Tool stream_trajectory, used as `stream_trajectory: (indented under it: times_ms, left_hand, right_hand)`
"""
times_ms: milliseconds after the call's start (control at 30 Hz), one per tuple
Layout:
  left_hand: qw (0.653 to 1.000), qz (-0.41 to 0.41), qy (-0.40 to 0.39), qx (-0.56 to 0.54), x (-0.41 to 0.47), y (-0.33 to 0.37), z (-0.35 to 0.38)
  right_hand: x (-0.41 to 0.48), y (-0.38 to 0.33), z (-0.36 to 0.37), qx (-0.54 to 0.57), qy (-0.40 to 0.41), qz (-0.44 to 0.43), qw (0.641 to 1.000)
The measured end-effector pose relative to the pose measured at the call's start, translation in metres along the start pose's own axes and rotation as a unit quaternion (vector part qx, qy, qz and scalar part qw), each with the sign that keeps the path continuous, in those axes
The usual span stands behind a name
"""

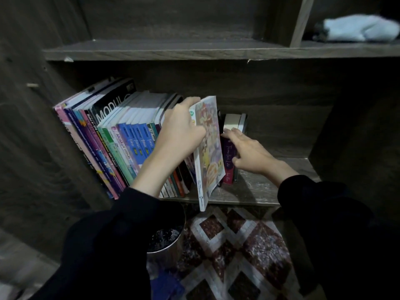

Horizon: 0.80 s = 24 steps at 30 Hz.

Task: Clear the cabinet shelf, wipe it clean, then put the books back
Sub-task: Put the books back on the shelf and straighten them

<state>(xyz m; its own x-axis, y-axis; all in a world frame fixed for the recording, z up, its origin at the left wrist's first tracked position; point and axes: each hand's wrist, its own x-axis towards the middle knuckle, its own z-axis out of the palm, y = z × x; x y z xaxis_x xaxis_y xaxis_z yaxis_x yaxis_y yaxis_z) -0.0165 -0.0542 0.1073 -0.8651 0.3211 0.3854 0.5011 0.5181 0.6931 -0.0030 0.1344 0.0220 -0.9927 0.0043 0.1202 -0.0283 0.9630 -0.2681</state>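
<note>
cabinet: dark wood grain, dim light. I look down into it from the near side.
cabinet shelf [259, 191]: the lower board. Its right part is scuffed pale, and books take up the left and middle.
upper shelf [151, 50]: the board above, chipped along its near edge.
floor [249, 245]: tiles in a red-brown and white diamond pattern, below the shelf's near edge.
left hand [179, 131]: my fingers are curled over the top edge of the colourful book [208, 152], gripping it.
colourful book: tilted, cover facing right, lower corner hanging past the shelf's near edge. It sits between the leaning row and the purple book [228, 161].
right hand [249, 152]: fingers nearly straight and close together, laid on the upper spine of the purple book. Fingertips reach the white-edged book [230, 121] just behind it. It grips nothing.
row of books [121, 135]: left of my left hand, leaning left toward the cabinet's side wall, spines toward me. The black one reads MODUL.
in the way: my left wrist crosses the thin books at the row's right end, and the colourful book hides part of the purple one.
cloth [363, 28]: light blue, bunched, in the upper right compartment, well apart from both hands.
metal pot [166, 245]: on the floor, water inside, half hidden by my black left sleeve [112, 245].
</note>
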Motion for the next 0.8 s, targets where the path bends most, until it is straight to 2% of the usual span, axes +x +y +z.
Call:
stream_trajectory:
  times_ms: [200, 400, 467, 567, 700, 800]
  left_hand:
    - [0.998, 0.043, 0.027, 0.039, 0.025, 0.006, 0.032]
    - [0.996, 0.061, 0.061, -0.006, 0.035, -0.030, 0.081]
    - [0.994, 0.052, 0.030, 0.088, 0.027, -0.046, 0.099]
    - [0.953, 0.054, -0.004, 0.299, 0.015, -0.068, 0.110]
    - [0.935, 0.087, -0.018, 0.342, 0.018, -0.083, 0.103]
    - [0.938, 0.087, -0.030, 0.335, 0.011, -0.093, 0.101]
  right_hand:
    - [-0.001, 0.004, 0.001, 0.044, 0.011, 0.003, 0.999]
    - [0.007, 0.007, 0.006, 0.041, 0.004, 0.006, 0.999]
    - [0.008, 0.007, 0.005, 0.031, -0.003, 0.009, 0.999]
    - [0.005, 0.008, 0.004, 0.018, -0.012, 0.016, 1.000]
    - [0.003, 0.008, 0.002, 0.020, -0.015, 0.016, 1.000]
    - [0.003, 0.005, 0.002, 0.023, -0.013, 0.011, 1.000]
